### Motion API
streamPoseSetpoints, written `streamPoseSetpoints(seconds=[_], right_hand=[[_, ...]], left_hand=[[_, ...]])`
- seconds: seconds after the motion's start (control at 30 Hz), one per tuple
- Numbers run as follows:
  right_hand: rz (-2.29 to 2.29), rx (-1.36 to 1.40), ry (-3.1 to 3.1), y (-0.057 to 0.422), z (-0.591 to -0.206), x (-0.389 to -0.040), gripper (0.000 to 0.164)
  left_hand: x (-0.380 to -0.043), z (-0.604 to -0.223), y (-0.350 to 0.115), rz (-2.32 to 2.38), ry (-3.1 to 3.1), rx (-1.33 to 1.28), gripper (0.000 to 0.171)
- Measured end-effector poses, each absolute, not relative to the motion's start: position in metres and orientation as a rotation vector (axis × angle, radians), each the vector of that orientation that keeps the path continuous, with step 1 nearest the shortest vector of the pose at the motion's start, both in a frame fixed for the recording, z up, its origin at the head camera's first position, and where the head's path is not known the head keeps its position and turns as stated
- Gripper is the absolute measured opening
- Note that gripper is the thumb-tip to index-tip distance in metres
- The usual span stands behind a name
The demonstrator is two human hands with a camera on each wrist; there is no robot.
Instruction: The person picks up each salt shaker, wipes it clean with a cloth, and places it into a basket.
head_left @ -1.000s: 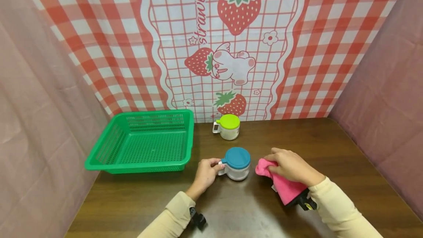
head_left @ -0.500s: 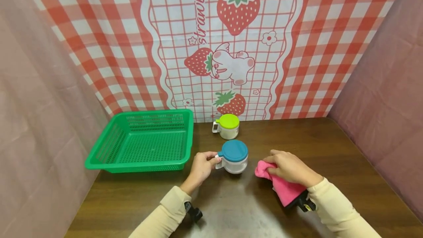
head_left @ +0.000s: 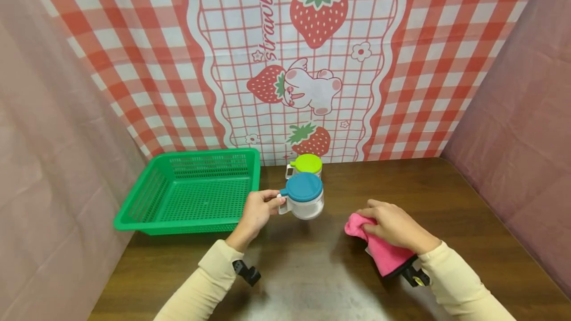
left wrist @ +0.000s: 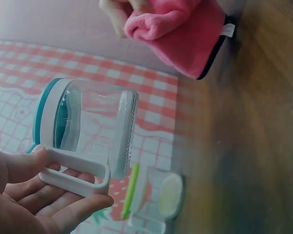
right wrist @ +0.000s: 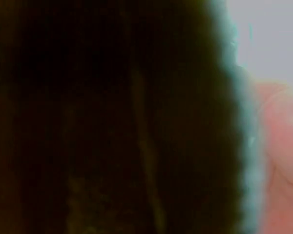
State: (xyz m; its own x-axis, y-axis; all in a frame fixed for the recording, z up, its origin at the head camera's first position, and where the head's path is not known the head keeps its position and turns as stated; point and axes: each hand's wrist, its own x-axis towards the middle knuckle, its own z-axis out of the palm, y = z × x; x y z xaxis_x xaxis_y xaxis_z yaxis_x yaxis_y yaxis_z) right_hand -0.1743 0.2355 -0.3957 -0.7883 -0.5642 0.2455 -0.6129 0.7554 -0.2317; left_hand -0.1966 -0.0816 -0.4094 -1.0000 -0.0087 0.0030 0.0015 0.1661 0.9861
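Note:
My left hand (head_left: 256, 213) pinches the white handle (left wrist: 78, 183) of a clear jar (head_left: 305, 203) with a blue lid. The jar is upright and raised off the table; its inside shows no contents in the left wrist view. Behind it and partly hidden stands a similar jar with a lime-green lid (head_left: 309, 163). To the right, my right hand (head_left: 394, 224) grips a bunched pink cloth (head_left: 387, 257) with a dark edge, which hangs below the fingers. The right wrist view is mostly blocked by something dark and blurred, with part of a finger (right wrist: 285, 131) at its right.
A green perforated plastic basket (head_left: 187, 225) stands on the left of the brown wooden table (head_left: 308, 266), close to my left hand. A checked strawberry-print cloth (head_left: 410, 88) hangs along the back. Pinkish drapes (head_left: 513, 128) flank both sides.
My left hand has lifted the blue-lidded jar off the table and carried it left and farther back, so it now overlaps the lime-lidded jar. The right hand and cloth have barely moved.

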Motion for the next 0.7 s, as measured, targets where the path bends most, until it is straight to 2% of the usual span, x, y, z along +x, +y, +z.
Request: streamPoseSetpoints(seconds=[0.33,0.7], right_hand=[[0.532,0.913,-2.73,0.237,-0.392,-0.173,0.02],[0.663,0.929,-2.58,0.237,-0.394,-0.177,0.022]], left_hand=[[-0.209,-0.382,-0.104,-2.009,-2.388,0.091,0.026],[-0.226,-0.364,-0.15,-1.962,-2.411,0.173,0.033]])
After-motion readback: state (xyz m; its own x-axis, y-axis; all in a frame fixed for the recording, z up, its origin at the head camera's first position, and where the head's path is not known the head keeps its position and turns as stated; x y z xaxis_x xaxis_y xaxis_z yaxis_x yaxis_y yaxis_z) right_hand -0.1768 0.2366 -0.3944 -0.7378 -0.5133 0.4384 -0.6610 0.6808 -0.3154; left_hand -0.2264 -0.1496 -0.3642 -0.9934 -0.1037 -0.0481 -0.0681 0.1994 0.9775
